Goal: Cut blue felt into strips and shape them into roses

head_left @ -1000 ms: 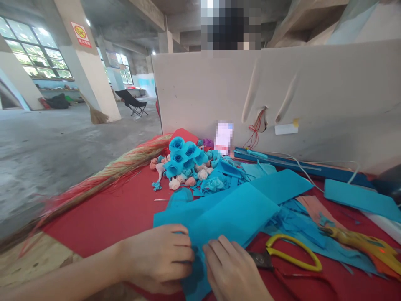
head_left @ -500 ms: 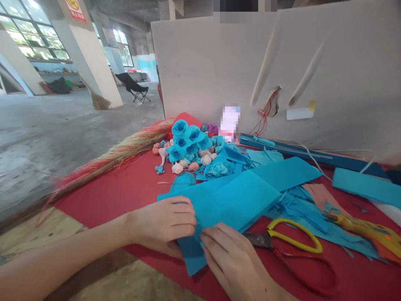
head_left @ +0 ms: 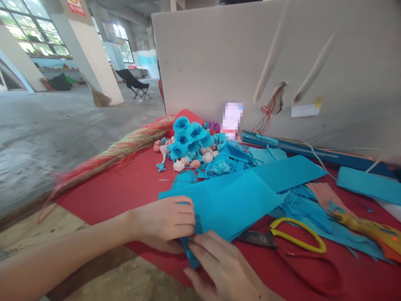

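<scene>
A large sheet of blue crepe paper (head_left: 233, 198) lies across the red table covering, its near corner bent between my hands. My left hand (head_left: 172, 219) is closed on the left edge of the sheet, fingers curled over it. Close by, my right hand (head_left: 224, 265) pinches the near corner, thumb below and fingers above. The fingertips of both hands are partly hidden. To the right of my right hand lie scissors (head_left: 257, 238) with one yellow and one red handle loop.
Blue paper flowers (head_left: 182, 140) and small pink and white roses (head_left: 207, 157) are heaped behind the sheet. A yellow glue gun (head_left: 371, 229) lies on the right beside blue scraps (head_left: 308, 211). A straw bundle (head_left: 125, 146) runs along the left table edge. A pale panel (head_left: 213, 62) stands behind.
My right hand has shifted slightly left, and its thumb now shows underneath. The near corner of the blue paper, flat before, is now gathered narrower. My left hand stays nearly in place.
</scene>
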`<state>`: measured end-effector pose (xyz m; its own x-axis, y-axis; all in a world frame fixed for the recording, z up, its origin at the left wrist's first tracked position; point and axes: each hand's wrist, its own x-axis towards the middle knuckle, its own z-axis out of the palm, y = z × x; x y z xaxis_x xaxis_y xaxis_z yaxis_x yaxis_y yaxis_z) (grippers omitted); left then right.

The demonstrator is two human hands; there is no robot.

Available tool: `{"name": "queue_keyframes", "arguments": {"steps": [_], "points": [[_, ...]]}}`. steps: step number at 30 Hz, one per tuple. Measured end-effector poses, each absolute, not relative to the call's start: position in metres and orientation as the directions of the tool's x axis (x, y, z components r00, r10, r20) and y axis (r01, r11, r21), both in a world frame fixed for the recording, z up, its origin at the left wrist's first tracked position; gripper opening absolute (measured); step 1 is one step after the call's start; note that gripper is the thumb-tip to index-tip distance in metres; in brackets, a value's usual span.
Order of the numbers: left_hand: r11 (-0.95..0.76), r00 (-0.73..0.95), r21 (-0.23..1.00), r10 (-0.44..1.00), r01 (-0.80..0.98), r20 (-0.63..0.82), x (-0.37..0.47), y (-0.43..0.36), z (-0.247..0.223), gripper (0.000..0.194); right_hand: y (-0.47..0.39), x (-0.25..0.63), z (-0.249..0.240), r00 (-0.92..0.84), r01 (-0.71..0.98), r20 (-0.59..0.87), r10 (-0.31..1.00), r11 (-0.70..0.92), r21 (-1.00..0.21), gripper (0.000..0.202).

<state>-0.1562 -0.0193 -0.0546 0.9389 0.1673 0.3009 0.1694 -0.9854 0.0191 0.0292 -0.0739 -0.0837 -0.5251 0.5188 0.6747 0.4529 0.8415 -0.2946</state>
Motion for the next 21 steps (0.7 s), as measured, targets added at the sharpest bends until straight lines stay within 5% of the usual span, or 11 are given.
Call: {"name": "queue_keyframes", "arguments": {"steps": [2,7,14,18,21], "points": [[-0.984,0.944,0.058,0.179,0.17,0.277,-0.156,-0.02,-0.056,0.012,-0.072,0.036,-0.074,-0.512,0.439,0.67,0.538,0.834,-0.334,0.025],[-0.97,0.95,0.134,0.227,0.202,0.215,-0.154,-0.025,-0.059,0.04,-0.057,0.069,-0.049,-0.484,0.576,0.633,0.604,0.765,-0.29,0.018],[-0.949,0.926,0.099,0.313,0.299,0.211,-0.146,-0.03,-0.066,0.037,-0.017,0.134,-0.014,-0.369,0.758,0.653,0.662,0.621,-0.201,0.02],[-0.924,0.853,0.228,0.374,0.308,0.363,-0.142,-0.03,-0.044,0.046,0.007,0.171,-0.009,-0.255,0.808,0.538,0.804,0.483,-0.339,0.031],[-0.838,0.731,0.401,0.529,0.37,0.431,-0.137,-0.03,-0.012,0.038,0.016,0.184,-0.008,-0.32,0.636,0.333,0.887,0.462,-0.618,0.039]]}}
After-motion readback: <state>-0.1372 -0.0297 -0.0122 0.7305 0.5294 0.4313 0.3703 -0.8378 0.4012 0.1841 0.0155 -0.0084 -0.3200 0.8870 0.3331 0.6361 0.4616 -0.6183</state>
